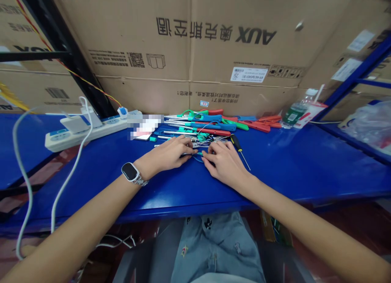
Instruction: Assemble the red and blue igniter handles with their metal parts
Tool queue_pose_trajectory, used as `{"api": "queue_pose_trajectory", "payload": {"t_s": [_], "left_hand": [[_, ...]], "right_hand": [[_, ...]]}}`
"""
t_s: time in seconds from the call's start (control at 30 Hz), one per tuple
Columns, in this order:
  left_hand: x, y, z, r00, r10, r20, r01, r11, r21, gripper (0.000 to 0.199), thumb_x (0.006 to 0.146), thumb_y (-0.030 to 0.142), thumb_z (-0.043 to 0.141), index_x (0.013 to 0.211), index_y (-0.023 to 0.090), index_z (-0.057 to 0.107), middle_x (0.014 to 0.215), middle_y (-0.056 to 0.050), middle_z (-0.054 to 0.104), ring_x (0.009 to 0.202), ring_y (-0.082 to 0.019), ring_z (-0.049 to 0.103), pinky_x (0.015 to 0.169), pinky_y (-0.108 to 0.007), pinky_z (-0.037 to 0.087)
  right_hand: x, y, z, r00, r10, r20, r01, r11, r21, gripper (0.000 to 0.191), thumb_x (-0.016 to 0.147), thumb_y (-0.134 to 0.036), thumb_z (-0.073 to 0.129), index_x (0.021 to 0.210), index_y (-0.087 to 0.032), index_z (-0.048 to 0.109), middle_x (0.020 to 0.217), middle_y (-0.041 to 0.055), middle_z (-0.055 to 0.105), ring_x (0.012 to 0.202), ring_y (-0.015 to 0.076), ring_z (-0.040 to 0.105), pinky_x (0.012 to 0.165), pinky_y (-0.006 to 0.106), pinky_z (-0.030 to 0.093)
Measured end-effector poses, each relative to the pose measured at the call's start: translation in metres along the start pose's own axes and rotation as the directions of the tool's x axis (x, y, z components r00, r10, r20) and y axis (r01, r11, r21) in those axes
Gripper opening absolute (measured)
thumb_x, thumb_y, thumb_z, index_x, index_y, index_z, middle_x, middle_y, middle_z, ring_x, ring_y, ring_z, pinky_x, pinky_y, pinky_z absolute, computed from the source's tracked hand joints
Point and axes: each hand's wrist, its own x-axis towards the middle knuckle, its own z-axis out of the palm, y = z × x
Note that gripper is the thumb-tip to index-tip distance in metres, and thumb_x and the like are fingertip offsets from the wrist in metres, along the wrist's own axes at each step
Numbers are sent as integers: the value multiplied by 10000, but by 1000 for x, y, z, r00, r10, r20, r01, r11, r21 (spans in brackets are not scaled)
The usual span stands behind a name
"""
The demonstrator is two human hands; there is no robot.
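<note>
My left hand [174, 153], a watch on its wrist, is closed with its fingers pinching one end of a green long-necked lighter [199, 154]. My right hand [225, 162] is closed on the other end, fingertips bent. Most of this lighter is covered by fingers; a thin green-blue loop hangs under it. Just behind the hands lies a heap of lighters with metal necks, among them a blue lighter [210, 125] and a red lighter [224, 132]. Thin white wires [203, 142] run over the near side of the heap. A yellow-and-black screwdriver [236, 144] lies beside my right hand.
A white power strip [100, 128] with plugged-in chargers and cables stands at the left. Near it lies a phone [146, 128], partly blurred. Red handles [262, 123] and a plastic bottle [295, 111] are at the right. Large cardboard boxes [195, 63] wall the blue table's [290, 169] back.
</note>
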Motion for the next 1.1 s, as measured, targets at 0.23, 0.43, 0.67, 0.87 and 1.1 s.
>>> {"api": "queue_pose_trajectory", "payload": {"t_s": [0.23, 0.43, 0.67, 0.87, 1.1], "left_hand": [[-5, -5, 0, 1000, -17, -5, 16, 997, -69, 331, 1025, 191, 497, 1303, 193, 677, 1186, -111, 660, 1062, -234, 638, 928, -374, 510], [-6, -15, 1, 999, -34, -13, 30, 971, -236, 238, 990, 164, 535, 1110, 177, 740, 1084, -89, 700, 937, -202, 684, 859, -343, 527], [-6, -17, -1, 999, -38, 3, 37, 968, -246, 237, 970, 145, 546, 1071, 171, 759, 1082, -85, 708, 908, -186, 683, 836, -324, 522], [-8, -13, -1, 1000, -16, -11, 13, 975, -220, 319, 987, 94, 467, 1066, 165, 768, 1096, -92, 695, 938, -182, 664, 849, -316, 512], [-10, -11, 4, 999, -52, -12, 50, 985, -168, 348, 1003, 135, 442, 1106, 185, 771, 1088, -93, 667, 980, -200, 629, 881, -331, 499]], "right_hand": [[-1, 1, 0, 1000, -8, 16, 8, 1000, -16, 269, 1030, -275, 541, 1073, -189, 792, 942, 72, 686, 920, 235, 588, 791, 385, 290], [-1, 2, 0, 1000, -12, 5, 12, 1000, -3, 265, 1029, -267, 536, 1048, -193, 790, 925, 70, 684, 896, 228, 588, 791, 383, 289], [-1, 3, 1, 1000, -18, 0, 18, 1000, -5, 247, 1019, -256, 556, 1034, -185, 792, 922, 63, 682, 878, 215, 590, 789, 380, 282], [0, 3, 0, 1000, -25, 3, 25, 1000, 5, 230, 1015, -248, 575, 1041, -187, 795, 920, 65, 683, 874, 215, 592, 779, 380, 279], [0, 6, -2, 1000, 1, 27, -3, 997, 78, 209, 1006, -251, 603, 1033, -200, 804, 925, 67, 686, 882, 215, 604, 783, 376, 311]]}}
